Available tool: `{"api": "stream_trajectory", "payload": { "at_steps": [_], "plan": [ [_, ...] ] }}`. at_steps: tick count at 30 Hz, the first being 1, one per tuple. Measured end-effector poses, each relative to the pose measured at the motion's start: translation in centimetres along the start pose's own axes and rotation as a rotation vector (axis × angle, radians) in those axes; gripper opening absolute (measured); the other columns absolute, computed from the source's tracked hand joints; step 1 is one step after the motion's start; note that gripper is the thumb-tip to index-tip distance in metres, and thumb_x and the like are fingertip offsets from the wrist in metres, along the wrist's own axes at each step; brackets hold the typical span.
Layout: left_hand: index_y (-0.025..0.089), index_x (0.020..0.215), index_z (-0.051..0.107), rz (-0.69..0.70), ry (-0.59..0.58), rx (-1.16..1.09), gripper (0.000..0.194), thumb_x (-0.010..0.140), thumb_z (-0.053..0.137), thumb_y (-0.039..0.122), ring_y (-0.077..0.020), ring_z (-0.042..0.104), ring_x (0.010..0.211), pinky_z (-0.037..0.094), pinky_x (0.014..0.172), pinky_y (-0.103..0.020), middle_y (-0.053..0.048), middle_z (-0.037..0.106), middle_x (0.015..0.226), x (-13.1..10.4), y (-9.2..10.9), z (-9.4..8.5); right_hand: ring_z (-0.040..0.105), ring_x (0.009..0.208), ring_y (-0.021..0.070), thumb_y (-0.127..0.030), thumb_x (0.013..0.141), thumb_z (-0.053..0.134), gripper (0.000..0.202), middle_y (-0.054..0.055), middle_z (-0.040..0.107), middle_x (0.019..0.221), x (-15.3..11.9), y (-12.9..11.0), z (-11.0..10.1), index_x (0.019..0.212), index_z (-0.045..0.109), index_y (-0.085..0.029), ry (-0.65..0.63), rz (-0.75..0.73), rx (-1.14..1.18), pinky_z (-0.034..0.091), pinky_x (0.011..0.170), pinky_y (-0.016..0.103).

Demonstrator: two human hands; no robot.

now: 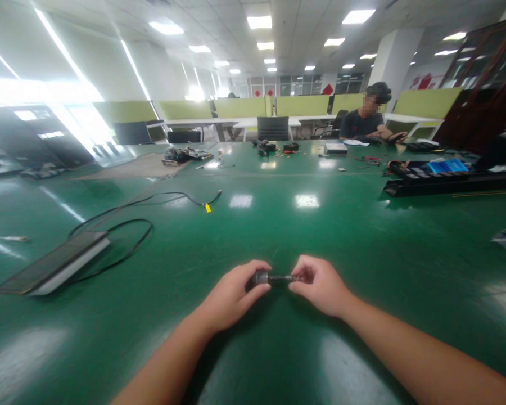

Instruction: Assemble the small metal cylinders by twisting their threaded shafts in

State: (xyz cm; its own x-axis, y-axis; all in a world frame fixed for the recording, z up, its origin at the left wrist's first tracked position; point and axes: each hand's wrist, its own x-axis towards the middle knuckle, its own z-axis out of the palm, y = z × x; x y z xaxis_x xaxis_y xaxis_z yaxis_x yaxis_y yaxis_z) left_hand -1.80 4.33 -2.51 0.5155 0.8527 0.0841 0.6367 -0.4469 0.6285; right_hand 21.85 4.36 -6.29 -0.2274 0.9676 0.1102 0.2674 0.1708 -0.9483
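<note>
Just above the green table point(253, 230), my left hand point(236, 292) is wrapped round the thick, dark cylindrical end of a small tool point(262, 277). A thin dark shaft runs from that end to the right, level across the gap between my hands. My right hand point(320, 284) pinches the far end of the shaft between thumb and fingers. The tip inside my right hand is mostly hidden, and the exact kind of tool is too small to tell.
At the left lies a flat grey device point(63, 261) with a looping black cable point(145, 247) and a yellow tag point(208, 208). Black rails with blue parts point(447, 166) are at the right. A person point(362, 121) sits across the table, near a small grey box point(335, 149).
</note>
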Motion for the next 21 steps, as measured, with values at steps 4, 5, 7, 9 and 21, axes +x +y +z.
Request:
{"api": "stream_trajectory", "payload": {
  "at_steps": [4, 5, 7, 9, 21],
  "plan": [
    [0.026, 0.121, 0.057, -0.009, -0.002, -0.010, 0.030, 0.093, 0.055, 0.037, -0.0215, 0.061, 0.106, 0.047, 0.094, -0.035, -0.005, 0.064, 0.117, 0.0, 0.1, -0.1, 0.054, 0.059, 0.0122, -0.014, 0.069, 0.070, 0.011, -0.003, 0.060, 0.065, -0.1, -0.1, 0.0, 0.073, 0.060, -0.017, 0.006, -0.011, -0.017, 0.041, 0.058, 0.023],
    [0.026, 0.121, 0.057, -0.010, -0.001, -0.013, 0.030, 0.093, 0.055, 0.037, -0.0215, 0.061, 0.106, 0.047, 0.094, -0.035, -0.005, 0.064, 0.117, 0.0, 0.0, -0.1, 0.054, 0.059, 0.0122, -0.015, 0.069, 0.070, 0.011, -0.003, 0.060, 0.065, -0.1, -0.1, -0.1, 0.073, 0.060, -0.017, 0.006, -0.010, -0.022, 0.041, 0.058, 0.023],
    [0.027, 0.120, 0.057, -0.009, 0.009, -0.018, 0.029, 0.093, 0.055, 0.037, -0.0212, 0.060, 0.105, 0.047, 0.094, -0.034, -0.004, 0.064, 0.117, 0.1, -0.1, -0.2, 0.054, 0.059, 0.0122, -0.015, 0.069, 0.070, 0.011, -0.003, 0.060, 0.065, -0.1, -0.2, 0.0, 0.073, 0.060, -0.017, 0.003, -0.007, -0.025, 0.041, 0.058, 0.023],
    [0.026, 0.120, 0.057, -0.012, 0.029, -0.019, 0.029, 0.094, 0.054, 0.038, -0.0207, 0.061, 0.105, 0.047, 0.093, -0.034, -0.004, 0.064, 0.116, 0.1, -0.2, -0.3, 0.054, 0.059, 0.0123, -0.015, 0.069, 0.070, 0.012, -0.003, 0.060, 0.065, -0.1, -0.3, 0.0, 0.074, 0.060, -0.017, -0.001, -0.008, -0.027, 0.041, 0.058, 0.023],
    [0.026, 0.129, 0.059, -0.015, 0.139, 0.068, 0.040, 0.096, 0.048, 0.045, -0.0236, 0.058, 0.106, 0.045, 0.098, -0.040, -0.008, 0.065, 0.117, 0.1, -1.1, -0.2, 0.056, 0.060, 0.0126, -0.015, 0.069, 0.071, 0.013, -0.003, 0.062, 0.066, -0.2, -0.1, 0.3, 0.076, 0.061, -0.018, -0.017, -0.014, -0.032, 0.043, 0.060, 0.023]
  ]
}}
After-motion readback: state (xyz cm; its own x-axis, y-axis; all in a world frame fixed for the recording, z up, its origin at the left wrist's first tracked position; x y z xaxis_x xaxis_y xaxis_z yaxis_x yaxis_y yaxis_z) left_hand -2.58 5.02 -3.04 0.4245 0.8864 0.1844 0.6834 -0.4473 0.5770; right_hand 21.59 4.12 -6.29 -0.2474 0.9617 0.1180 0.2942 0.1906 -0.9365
